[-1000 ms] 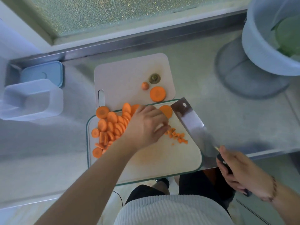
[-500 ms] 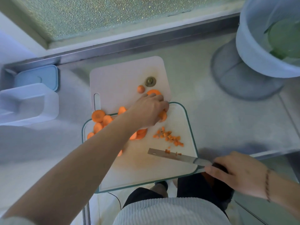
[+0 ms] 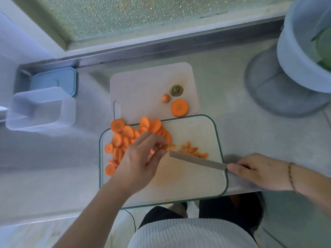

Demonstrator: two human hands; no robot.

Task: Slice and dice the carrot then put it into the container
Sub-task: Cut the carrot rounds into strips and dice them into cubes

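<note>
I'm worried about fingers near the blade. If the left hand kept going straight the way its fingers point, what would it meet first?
Probably the knife: the left hand, pinching a carrot slice, points right toward the blade tip, just before the diced carrot. Depth is unclear.

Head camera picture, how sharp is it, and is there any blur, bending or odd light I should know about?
Head view: the carrot slices and knife read clearly, though the left hand looks slightly soft; the pale bowl and clear container near the edges smear and stretch from the wide lens; light is cool and bluish, with a sparkly textured window pane above and a broad shadow under the bowl.
</note>
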